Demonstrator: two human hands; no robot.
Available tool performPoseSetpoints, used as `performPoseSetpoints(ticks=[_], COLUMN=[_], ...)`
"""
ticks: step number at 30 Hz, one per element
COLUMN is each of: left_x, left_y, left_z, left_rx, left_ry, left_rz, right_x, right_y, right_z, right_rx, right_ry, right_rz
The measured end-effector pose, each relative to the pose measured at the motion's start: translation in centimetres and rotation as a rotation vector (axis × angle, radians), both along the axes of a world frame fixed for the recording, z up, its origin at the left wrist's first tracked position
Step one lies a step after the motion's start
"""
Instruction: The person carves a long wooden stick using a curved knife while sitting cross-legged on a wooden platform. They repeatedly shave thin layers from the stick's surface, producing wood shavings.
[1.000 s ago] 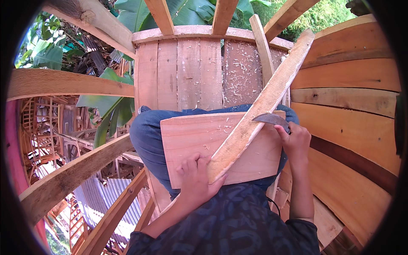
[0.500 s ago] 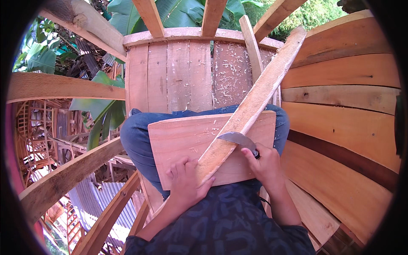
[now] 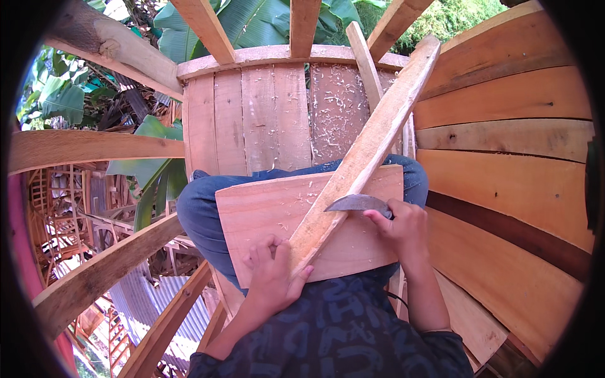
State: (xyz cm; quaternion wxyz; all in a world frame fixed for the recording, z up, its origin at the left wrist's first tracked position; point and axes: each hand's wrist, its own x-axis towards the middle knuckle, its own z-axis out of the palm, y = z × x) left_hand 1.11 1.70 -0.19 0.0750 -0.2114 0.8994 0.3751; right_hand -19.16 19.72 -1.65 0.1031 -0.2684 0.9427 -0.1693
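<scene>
A long rough wooden strip (image 3: 372, 142) runs slantwise from my lap toward the far right. My left hand (image 3: 272, 268) is closed round its near end, thumb on the right edge. In my right hand (image 3: 403, 230) is a curved knife (image 3: 358, 203), gripped by its handle, which my fingers mostly hide. The blade points left and lies across the strip near its lower middle. Under the strip, a flat wooden board (image 3: 252, 208) rests across my thighs, with a few curled shavings on it.
Wood shavings (image 3: 340, 107) litter the plank floor (image 3: 230, 120) ahead of me. A narrow stick (image 3: 365, 63) leans at the far edge. Wide planks (image 3: 504, 183) form a wall on my right. Beams (image 3: 101, 271) stand on my left, with corrugated sheets (image 3: 157, 302) beyond.
My right hand has shifted slightly right and up with the knife, and the blade now lies flatter across the strip. My left hand keeps its hold. The whole view has tilted a little.
</scene>
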Motion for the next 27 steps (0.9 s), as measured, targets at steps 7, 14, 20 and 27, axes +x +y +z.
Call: performPoseSetpoints(ticks=[7, 14, 20, 27], left_x=[-0.2, -0.4, -0.6, -0.5], left_y=[-0.1, -0.2, -0.1, 0.2], left_z=[0.1, 0.3, 0.4, 0.5], left_rx=[0.025, 0.044, 0.035, 0.012], left_ry=[0.006, -0.011, 0.002, 0.004], left_rz=[0.012, 0.011, 0.024, 0.055], right_x=[-0.4, 3.3, 0.2, -0.4], right_y=[-0.3, -1.3, -0.5, -1.0], right_z=[-0.5, 0.3, -0.2, 0.0], right_rx=[0.014, -0.055, -0.067, -0.026], right_ry=[0.063, -0.088, -0.086, -0.027], right_rz=[0.025, 0.155, -0.105, 0.015])
